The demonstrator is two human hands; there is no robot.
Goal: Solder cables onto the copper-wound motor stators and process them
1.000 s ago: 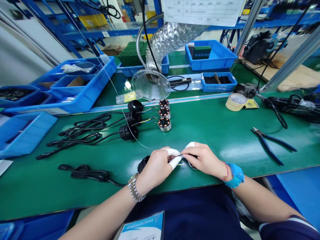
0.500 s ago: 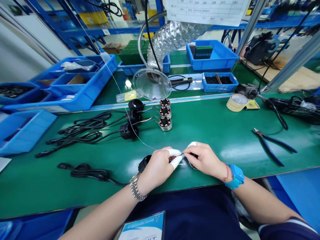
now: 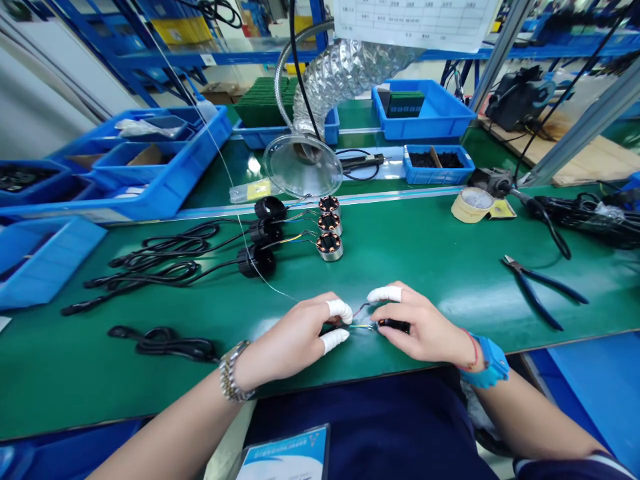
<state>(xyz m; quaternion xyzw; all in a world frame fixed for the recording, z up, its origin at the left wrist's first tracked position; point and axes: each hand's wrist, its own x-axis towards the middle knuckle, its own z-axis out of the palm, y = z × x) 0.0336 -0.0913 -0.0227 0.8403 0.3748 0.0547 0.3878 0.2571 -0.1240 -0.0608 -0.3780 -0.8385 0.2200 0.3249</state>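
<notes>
My left hand [image 3: 295, 333], with white finger covers on thumb and forefinger, curls round a dark piece mostly hidden by the hand, likely the black cap of the front cable. Thin coloured wires [image 3: 361, 327] run from there to a round stator [image 3: 395, 325]. The thumb and fingers of my right hand [image 3: 423, 323] close on that stator; its covered forefinger is stretched out above it, near a dark wire [image 3: 361, 308]. A coiled black cable [image 3: 175, 345] lies to the left of my left wrist.
Behind my hands stand three stators [image 3: 329, 247] wired to black caps [image 3: 257, 261] with coiled cables. Cutting pliers [image 3: 533, 287] lie at right, near a tape roll [image 3: 472, 204]. A clear fume hood [image 3: 303, 167] hangs behind. Blue bins [image 3: 165, 190] stand at left, and a solder-like strand hangs down.
My hands have moved apart. The left has gone left over the black cap, and the right has let go of the pinched wire and taken hold of the stator.
</notes>
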